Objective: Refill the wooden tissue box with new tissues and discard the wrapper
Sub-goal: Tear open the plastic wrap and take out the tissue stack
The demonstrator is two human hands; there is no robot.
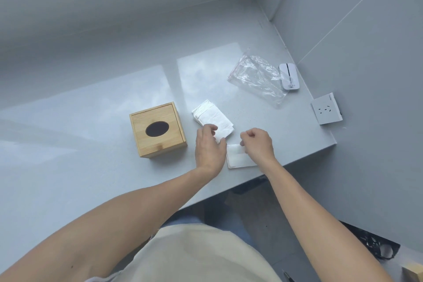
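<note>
A wooden tissue box [158,129] with a dark oval slot in its lid stands shut on the grey counter [91,144]. Right of it lies a stack of white folded tissues [211,115]. My left hand [209,146] rests at the stack's near corner, fingers curled on the top tissue's edge. A separate white tissue [238,158] lies flat near the counter's front edge, and my right hand [257,144] pinches its far edge. The clear plastic wrapper [257,78] lies crumpled and empty farther back to the right.
A small white device [288,76] sits beside the wrapper against the right wall. A white wall socket [326,109] is on that wall. The counter's front edge runs just below my hands. A black bin liner [375,245] shows on the floor at the lower right.
</note>
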